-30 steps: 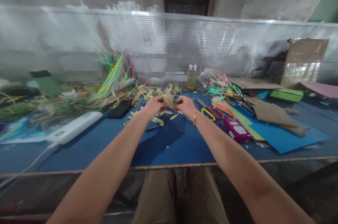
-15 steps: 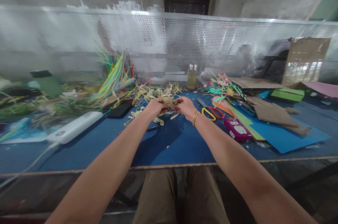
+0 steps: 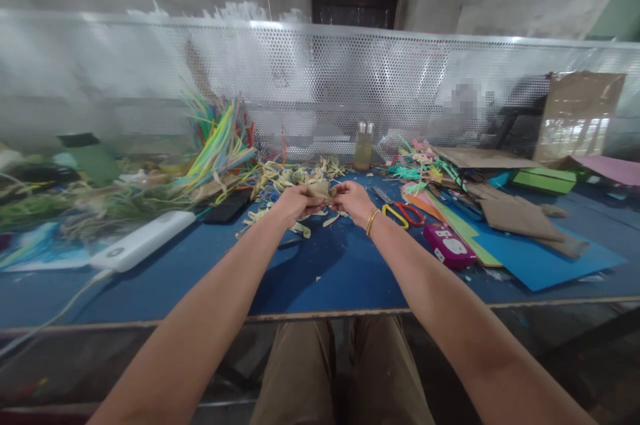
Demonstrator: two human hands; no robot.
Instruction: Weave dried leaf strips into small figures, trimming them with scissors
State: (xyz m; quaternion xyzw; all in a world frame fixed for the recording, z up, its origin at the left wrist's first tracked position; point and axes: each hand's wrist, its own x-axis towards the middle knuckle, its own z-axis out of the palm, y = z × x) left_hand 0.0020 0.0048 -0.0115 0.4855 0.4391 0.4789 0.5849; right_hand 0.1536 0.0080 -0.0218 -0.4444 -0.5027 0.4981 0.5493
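Between both hands, just above the table, is a small piece of tan, dried-leaf-like material (image 3: 319, 191), curled at its right end. My left hand (image 3: 296, 205) pinches its left side between thumb and fingers. At the right end, my right hand (image 3: 353, 202) grips it with the fingertips, which partly cover it. A gold chain bracelet (image 3: 371, 221) circles my right wrist. Behind the hands lies a heap of pale yellow-green curled strips (image 3: 290, 175), and a few loose strips are scattered under the fingers.
Yellow and red scissors (image 3: 404, 215) and a purple box (image 3: 449, 245) lie to the right, near coloured paper sheets (image 3: 540, 258). Leftward are a white power bank-like device (image 3: 143, 241) with a cable, a dark phone-like slab (image 3: 229, 206) and bundled coloured stems (image 3: 220, 145). A bottle (image 3: 363, 146) stands behind.
The tan piece has shifted very slightly to the right and turned a little at its right end. My right hand has moved marginally; both hands keep their grip.
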